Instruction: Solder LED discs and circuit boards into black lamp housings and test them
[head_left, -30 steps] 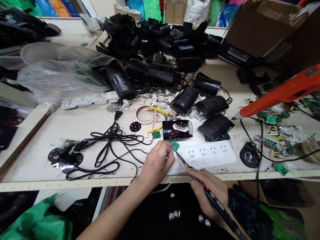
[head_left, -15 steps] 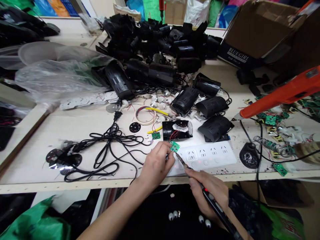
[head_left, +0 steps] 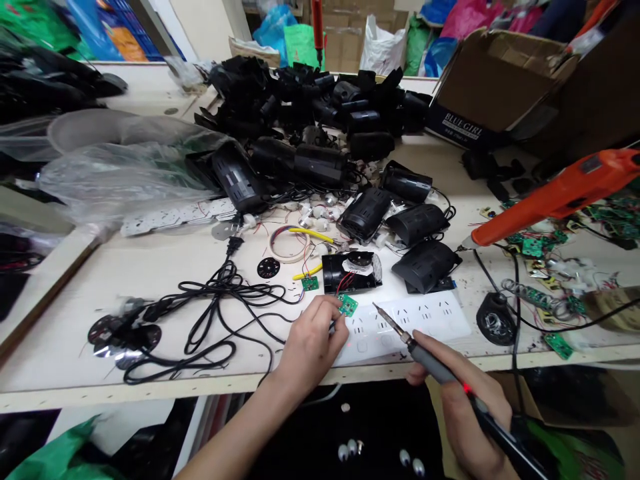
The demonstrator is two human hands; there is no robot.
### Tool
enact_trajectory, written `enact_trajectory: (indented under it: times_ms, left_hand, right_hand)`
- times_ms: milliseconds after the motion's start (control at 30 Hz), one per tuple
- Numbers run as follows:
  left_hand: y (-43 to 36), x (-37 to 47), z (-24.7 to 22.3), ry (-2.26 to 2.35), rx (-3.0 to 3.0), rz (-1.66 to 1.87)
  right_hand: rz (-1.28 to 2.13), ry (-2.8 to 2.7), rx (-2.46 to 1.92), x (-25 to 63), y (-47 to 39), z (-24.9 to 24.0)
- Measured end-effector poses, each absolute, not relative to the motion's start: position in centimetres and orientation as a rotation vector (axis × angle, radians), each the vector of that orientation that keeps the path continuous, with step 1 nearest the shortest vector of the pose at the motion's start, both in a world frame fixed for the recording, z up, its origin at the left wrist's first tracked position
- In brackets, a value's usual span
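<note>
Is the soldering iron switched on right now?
Probably on: a red light glows on the soldering iron held in the right hand. Its tip is off the green circuit board.

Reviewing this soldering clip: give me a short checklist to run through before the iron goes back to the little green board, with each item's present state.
1. Left hand grips small green circuit board: ok.
2. Right hand holds soldering iron: ok.
3. Iron tip touching board: not ok, tip is apart, over the white power strip.
4. Red wires run from board to black housing: ok.
5. Solder supply at hand: cannot tell.
6. Iron hot: cannot tell; a red light shows on its handle.
</note>
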State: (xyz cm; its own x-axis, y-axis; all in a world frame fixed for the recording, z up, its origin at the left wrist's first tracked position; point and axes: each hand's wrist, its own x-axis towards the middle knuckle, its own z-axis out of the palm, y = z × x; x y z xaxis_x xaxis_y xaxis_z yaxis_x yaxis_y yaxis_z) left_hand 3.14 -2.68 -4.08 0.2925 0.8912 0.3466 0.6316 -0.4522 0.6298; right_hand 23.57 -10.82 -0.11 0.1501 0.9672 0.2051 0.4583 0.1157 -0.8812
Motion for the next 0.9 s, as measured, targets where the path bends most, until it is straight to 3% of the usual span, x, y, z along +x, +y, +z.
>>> enact_trajectory:
  times_ms: [167, 433, 900]
  left_hand:
    - [-2.5, 2.9, -4.3, 1.368, 2.234, 0.944]
    - [-2.0, 2.4, -4.6, 1.396, 2.374, 0.904]
    - [-1.6, 2.2, -4.0, 1.377, 2.482, 0.878]
  right_hand:
    - [0.552, -1.435, -1.506, 25.7, -11.2, 0.8]
    - [-0.012, -0.889, -2.034, 32.3, -13.2, 0.2]
    - [-0.138, -1.21, -1.98, 32.7, -12.9, -2.4]
